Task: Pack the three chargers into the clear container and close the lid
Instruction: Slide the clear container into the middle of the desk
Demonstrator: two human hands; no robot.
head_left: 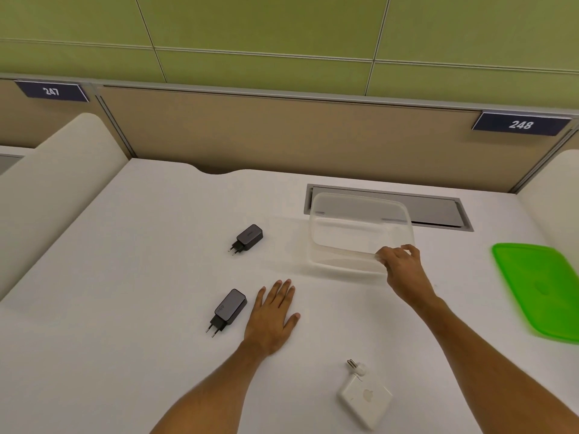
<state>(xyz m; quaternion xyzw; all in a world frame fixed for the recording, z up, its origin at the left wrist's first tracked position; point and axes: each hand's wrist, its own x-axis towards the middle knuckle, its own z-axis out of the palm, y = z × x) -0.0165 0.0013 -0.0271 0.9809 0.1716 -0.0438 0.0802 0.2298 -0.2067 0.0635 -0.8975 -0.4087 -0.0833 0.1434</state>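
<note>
The clear container (344, 211) stands open and empty at the back middle of the white desk. My right hand (402, 266) pinches its near right rim. My left hand (274, 313) lies flat on the desk, fingers spread, holding nothing. Just left of that hand lies a dark grey charger (228, 308) with its prongs pointing toward me. A second dark charger (247, 238) rests farther back, left of the container. A white square charger (365, 397) lies near the front edge between my forearms. The green lid (542, 289) lies flat at the right.
A grey cable hatch (438, 211) is set into the desk behind the container. Beige partition panels with number plates 247 and 248 close off the back. Rounded white dividers (56, 183) rise at the desk's left and right sides.
</note>
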